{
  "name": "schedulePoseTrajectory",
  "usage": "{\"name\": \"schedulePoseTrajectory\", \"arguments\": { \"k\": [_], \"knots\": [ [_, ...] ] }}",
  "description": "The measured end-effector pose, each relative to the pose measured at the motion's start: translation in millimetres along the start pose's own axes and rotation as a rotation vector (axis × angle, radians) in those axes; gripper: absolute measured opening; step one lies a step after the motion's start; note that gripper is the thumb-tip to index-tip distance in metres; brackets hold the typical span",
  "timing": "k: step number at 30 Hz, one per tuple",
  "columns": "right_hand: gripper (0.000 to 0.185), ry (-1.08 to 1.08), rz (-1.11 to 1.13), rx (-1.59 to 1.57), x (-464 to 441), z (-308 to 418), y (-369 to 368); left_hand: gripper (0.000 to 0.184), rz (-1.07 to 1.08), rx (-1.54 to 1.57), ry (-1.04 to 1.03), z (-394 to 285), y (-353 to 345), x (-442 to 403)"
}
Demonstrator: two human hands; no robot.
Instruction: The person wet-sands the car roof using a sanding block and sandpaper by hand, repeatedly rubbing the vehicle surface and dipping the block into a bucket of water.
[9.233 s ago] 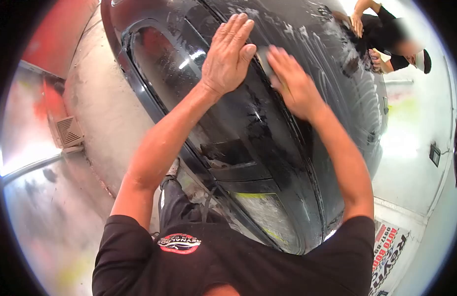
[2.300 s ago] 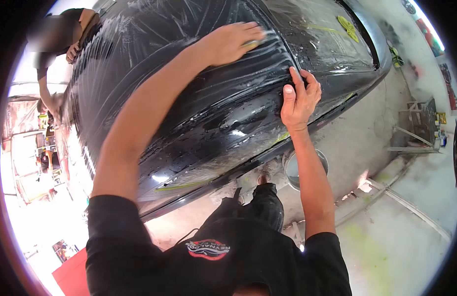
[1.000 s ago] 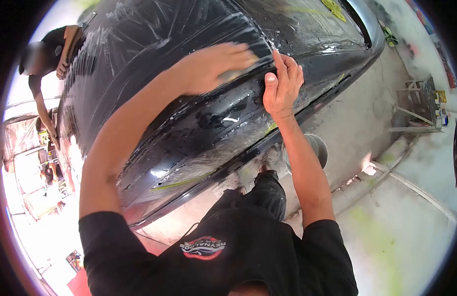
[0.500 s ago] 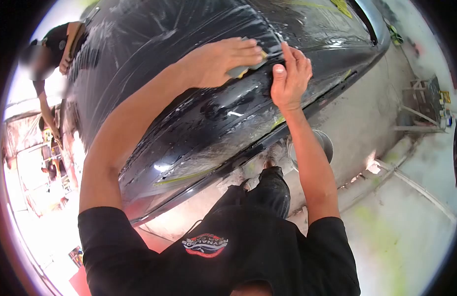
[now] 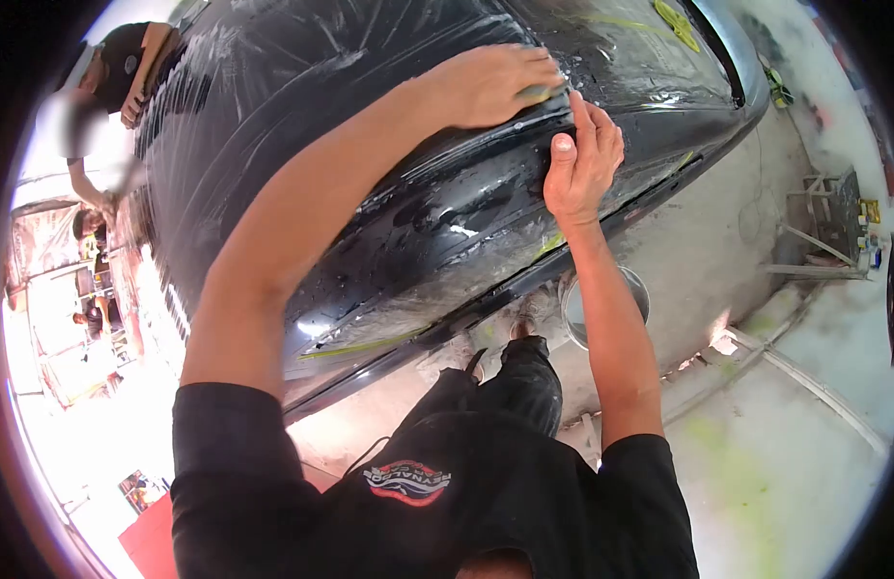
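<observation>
My left hand [image 5: 500,85] is pressed on the wet dark car panel [image 5: 447,203], its fingers closed over a grey and yellow sanding pad [image 5: 535,95]. Only a small edge of the pad shows between the fingers. Just to its right, my right hand [image 5: 584,164] lies against the same car body with its fingers stretched out and its thumb apart, holding nothing. Clear plastic film [image 5: 254,116] covers the part of the car beyond my left arm, and its edge runs close by my left hand.
A metal bucket [image 5: 569,323] stands on the floor beside my legs, partly behind my right forearm. Another person [image 5: 128,58] leans over the car's far side. Green tape [image 5: 677,24] lies on the car at top right. A stand [image 5: 833,217] is by the wall.
My left hand has slid up and right along the panel with the sanding pad, nearer my right hand. My right hand has shifted slightly right. The other person's arm has moved.
</observation>
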State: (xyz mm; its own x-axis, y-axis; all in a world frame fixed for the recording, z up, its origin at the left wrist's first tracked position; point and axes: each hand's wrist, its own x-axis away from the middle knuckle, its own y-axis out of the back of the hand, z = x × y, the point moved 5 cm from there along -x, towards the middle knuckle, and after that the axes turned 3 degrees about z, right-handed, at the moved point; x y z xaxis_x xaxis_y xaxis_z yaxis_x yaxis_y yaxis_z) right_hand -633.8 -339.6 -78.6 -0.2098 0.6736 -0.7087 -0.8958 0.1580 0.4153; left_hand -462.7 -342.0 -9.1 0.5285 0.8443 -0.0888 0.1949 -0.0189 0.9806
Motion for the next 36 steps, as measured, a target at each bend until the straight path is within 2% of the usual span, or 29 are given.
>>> {"name": "schedulePoseTrajectory", "arguments": {
  "k": [2,3,6,8,10,13,17,20,22,23,25,27,29,32,33,34,35,36],
  "knots": [
    [0.059,-0.002,0.007,0.033,2,1,3,0.039,0.028,0.004,0.027,4,-3,-4],
    [0.059,0.0,0.002,0.034,-1,2,1,0.038,-0.086,-0.029,0.002,5,3,26],
    [0.058,0.006,0.001,0.015,0,-1,-1,0.04,-0.007,0.08,0.241,-11,63,166],
    [0.059,0.008,0.005,0.024,-2,3,-1,0.045,-0.011,0.06,0.48,-20,88,284],
    [0.06,0.014,0.014,0.038,-2,4,-1,0.05,-0.061,-0.052,0.571,-21,92,360],
    [0.059,0.016,0.02,0.007,-4,5,-1,0.05,-0.023,-0.105,0.553,-7,91,293],
    [0.056,0.012,0.02,0.026,0,3,0,0.046,-0.088,-0.142,0.377,40,56,146],
    [0.055,0.029,0.016,0.032,0,4,-2,0.046,-0.097,-0.134,0.337,58,43,99],
    [0.054,0.045,0.023,0.037,4,4,1,0.046,-0.109,-0.199,0.278,49,50,104],
    [0.054,0.054,0.021,0.034,4,2,-1,0.045,-0.088,-0.242,0.338,40,52,125],
    [0.053,0.049,0.015,0.048,1,3,-2,0.048,-0.075,-0.119,0.405,11,67,189],
    [0.053,0.067,0.009,0.042,0,4,-4,0.054,-0.069,0.001,0.619,-25,95,256],
    [0.052,0.064,0.008,0.056,-2,7,-1,0.059,-0.135,-0.058,0.694,-29,84,332],
    [0.051,0.06,0.009,0.062,-2,7,0,0.054,-0.113,0.002,0.527,-16,82,268],
    [0.051,0.075,0.001,0.056,-3,8,0,0.046,-0.066,-0.065,0.48,-2,70,225],
    [0.051,0.069,0.008,0.053,-4,4,0,0.043,-0.158,-0.102,0.363,20,48,130],
    [0.051,0.063,0.015,0.045,-4,4,0,0.042,-0.204,-0.115,0.225,28,39,84],
    [0.051,0.054,0.022,0.041,-3,4,1,0.04,-0.126,-0.079,0.276,37,30,45]
  ]
}}
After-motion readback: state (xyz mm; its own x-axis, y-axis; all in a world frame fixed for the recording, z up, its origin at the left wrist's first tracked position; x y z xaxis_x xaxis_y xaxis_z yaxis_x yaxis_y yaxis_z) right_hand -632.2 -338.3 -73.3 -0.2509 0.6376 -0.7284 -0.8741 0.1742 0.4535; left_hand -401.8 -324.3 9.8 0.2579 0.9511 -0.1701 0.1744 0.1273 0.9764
